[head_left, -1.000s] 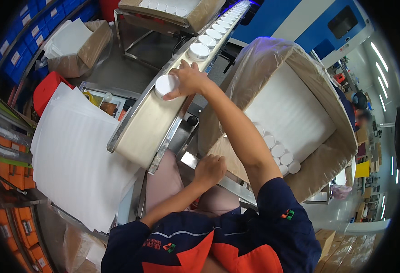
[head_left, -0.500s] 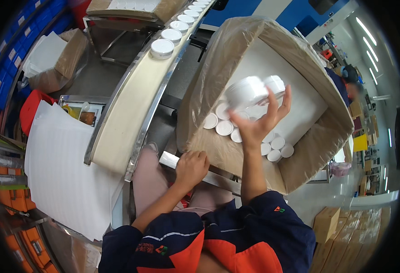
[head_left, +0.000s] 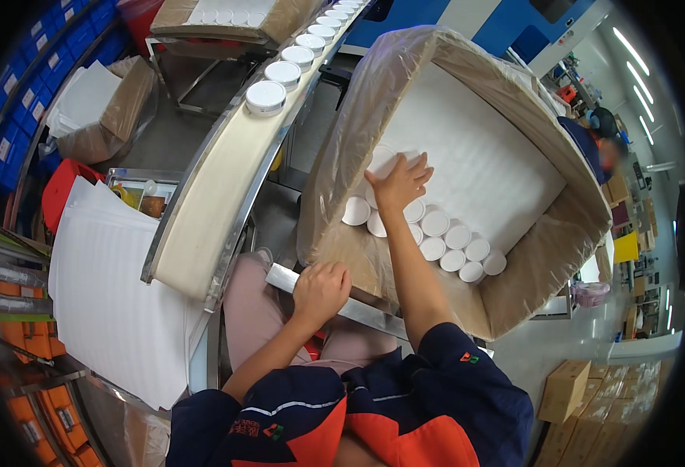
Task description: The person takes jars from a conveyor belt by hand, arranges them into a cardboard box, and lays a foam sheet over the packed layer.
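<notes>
A worker's right hand [head_left: 399,180] reaches into a large carton [head_left: 549,257] lined with clear plastic film, its fingers spread open over two white jars [head_left: 381,159] it is setting down at the end of a row; the palm hides most of them, so whether the fingers grip or merely rest on them cannot be told. The jars are round, squat and plain white, with flat lids. More of the same [head_left: 451,241] sit lid-up in a tight cluster along the carton's near wall, on a ribbed white foam sheet [head_left: 475,148]. The left hand [head_left: 320,289] is curled shut around a metal rail [head_left: 358,310] at the carton's lower edge. To the left, a beige conveyor belt [head_left: 218,202] carries a single file of capped jars [head_left: 265,96], beside a stack of white foam sheets [head_left: 109,296].
</notes>
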`<state>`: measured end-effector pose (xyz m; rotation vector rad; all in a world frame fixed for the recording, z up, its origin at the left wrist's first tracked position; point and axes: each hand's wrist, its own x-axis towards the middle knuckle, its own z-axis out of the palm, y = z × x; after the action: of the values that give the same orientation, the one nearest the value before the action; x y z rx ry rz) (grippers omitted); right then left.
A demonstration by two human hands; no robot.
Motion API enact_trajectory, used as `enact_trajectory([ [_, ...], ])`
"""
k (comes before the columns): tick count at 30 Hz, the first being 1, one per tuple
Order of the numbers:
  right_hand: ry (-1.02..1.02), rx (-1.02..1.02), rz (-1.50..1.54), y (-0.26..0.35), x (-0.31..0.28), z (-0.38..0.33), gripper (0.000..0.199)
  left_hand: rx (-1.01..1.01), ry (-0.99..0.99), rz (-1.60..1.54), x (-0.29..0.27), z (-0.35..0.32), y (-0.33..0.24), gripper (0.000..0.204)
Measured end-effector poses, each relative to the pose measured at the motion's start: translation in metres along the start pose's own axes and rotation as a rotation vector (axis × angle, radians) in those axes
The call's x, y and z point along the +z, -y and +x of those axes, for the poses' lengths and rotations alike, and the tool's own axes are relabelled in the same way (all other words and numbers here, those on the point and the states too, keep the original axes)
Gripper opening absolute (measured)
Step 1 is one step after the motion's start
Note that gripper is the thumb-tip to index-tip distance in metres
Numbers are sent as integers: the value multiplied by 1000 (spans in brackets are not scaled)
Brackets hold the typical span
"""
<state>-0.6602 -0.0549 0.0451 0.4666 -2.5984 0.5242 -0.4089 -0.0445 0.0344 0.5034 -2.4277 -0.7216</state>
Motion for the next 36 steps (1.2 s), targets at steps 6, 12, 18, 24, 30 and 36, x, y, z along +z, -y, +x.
enact_trajectory([
  [6,-63,-128,64,-9,-29,-9,80,3,5,-7,1,-1,1,12],
  [12,-192,-725,947,94,-124,-1,45,31,-45,-27,3,-2,6,13],
  [18,38,-990,288,215,-58,25,91,35,-4,-42,1,-2,5,14],
  [24,537,-865,62,229,-21,43,122,46,9,-42,3,-3,4,14],
  [30,496,-954,102,241,-45,14,112,57,-12,-4,-2,-2,6,16],
  [36,801,-908,158,227,-53,33,102,54,17,-22,3,0,-1,15],
])
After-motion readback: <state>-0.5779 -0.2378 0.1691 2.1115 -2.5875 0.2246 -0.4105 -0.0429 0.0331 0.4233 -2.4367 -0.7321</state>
